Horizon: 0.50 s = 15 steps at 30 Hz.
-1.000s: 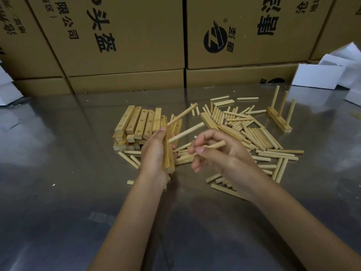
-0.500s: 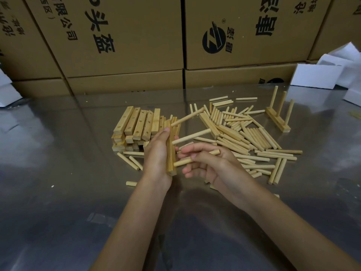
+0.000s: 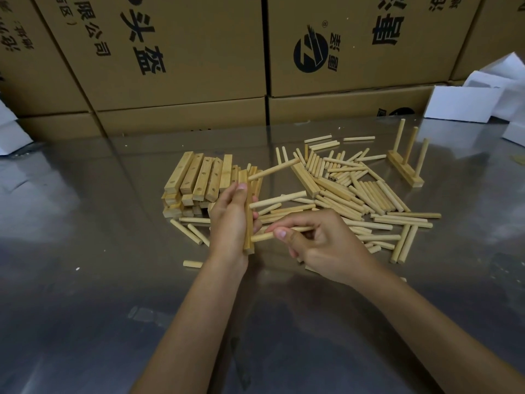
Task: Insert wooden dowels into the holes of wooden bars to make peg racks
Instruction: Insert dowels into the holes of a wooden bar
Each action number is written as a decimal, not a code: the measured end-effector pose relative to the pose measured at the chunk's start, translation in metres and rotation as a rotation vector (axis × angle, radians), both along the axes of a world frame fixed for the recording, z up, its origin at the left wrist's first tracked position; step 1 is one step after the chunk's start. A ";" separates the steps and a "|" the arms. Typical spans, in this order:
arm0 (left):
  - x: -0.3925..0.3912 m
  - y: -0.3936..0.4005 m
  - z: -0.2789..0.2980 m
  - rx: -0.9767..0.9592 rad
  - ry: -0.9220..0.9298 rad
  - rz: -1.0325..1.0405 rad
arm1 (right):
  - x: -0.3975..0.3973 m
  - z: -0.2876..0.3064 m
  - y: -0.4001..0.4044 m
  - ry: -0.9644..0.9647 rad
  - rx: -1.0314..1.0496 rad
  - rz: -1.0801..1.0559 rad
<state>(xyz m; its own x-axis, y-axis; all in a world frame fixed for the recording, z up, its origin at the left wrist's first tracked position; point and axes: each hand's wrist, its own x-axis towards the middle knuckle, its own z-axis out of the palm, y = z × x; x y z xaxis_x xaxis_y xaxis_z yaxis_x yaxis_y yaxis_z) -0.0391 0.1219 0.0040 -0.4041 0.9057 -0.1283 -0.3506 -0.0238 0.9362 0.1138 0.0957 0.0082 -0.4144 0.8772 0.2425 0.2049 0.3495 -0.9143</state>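
My left hand [image 3: 231, 220] grips a wooden bar [image 3: 249, 223] held on edge above the table. Two dowels stick out of the bar to the right, an upper one [image 3: 272, 169] and a middle one [image 3: 279, 199]. My right hand [image 3: 318, 245] pinches a third dowel [image 3: 262, 236] whose left end meets the bar's lowest part. Whether that end sits inside a hole is hidden by the fingers.
A stack of drilled bars [image 3: 196, 183] lies behind my left hand. Loose dowels [image 3: 366, 194] are scattered to the right on the shiny table [image 3: 85, 251]. A finished rack with three upright pegs [image 3: 406, 163] stands far right. Cardboard boxes [image 3: 181, 52] wall the back; white boxes [image 3: 466, 103] sit at right.
My right hand has carried its dowel leftward and down, from apart from the bar to touching its lower end. The left hand kept the bar almost still.
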 end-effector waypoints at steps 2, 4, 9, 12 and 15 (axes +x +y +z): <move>0.001 -0.001 0.000 0.016 0.004 0.005 | -0.002 -0.002 -0.001 -0.006 0.022 -0.019; 0.002 -0.001 0.000 0.025 0.008 0.021 | -0.003 -0.006 0.000 -0.023 0.041 -0.048; 0.005 -0.003 0.000 0.043 0.025 0.037 | -0.002 -0.008 0.002 -0.018 -0.039 -0.099; 0.004 -0.003 0.003 0.076 0.029 0.019 | -0.001 -0.003 0.001 0.015 -0.150 -0.058; 0.001 -0.001 0.006 0.112 0.035 -0.002 | 0.003 0.009 0.002 0.101 -0.263 0.011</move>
